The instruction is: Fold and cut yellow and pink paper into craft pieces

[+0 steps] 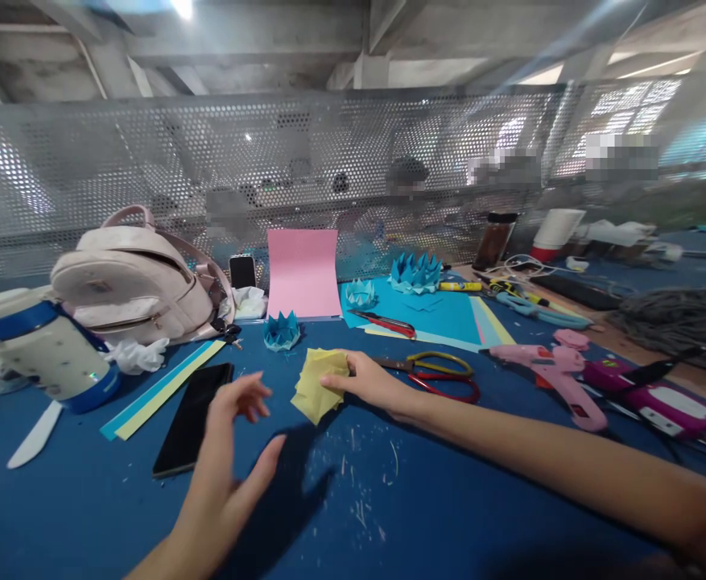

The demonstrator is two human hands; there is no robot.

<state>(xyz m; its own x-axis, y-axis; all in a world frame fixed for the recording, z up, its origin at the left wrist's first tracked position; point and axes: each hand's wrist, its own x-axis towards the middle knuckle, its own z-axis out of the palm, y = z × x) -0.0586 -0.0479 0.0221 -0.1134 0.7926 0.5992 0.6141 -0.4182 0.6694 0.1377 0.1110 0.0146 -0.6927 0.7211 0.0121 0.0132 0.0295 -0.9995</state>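
Left hand (232, 451) nearest, raised above blue table (353, 515), fingers spread, grasping nothing. Further right, yellow folded paper (317, 385) — pale, creased, pointed edges, apparently half-lifted off the table. Likely light, soft, easily crushed; pinch at an edge. Right hand (368, 379) pinches its right edge — fingertip grasp.

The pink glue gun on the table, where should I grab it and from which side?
Probably by its handle, coming down from above on the near side. The pink glue gun lies flat on the blue table, nozzle pointing left toward the scissors, handle slanting toward you. The handle is the thick, bare part; the nozzle tip could be hot. The right hand, now holding the yellow folded paper, is nearest.
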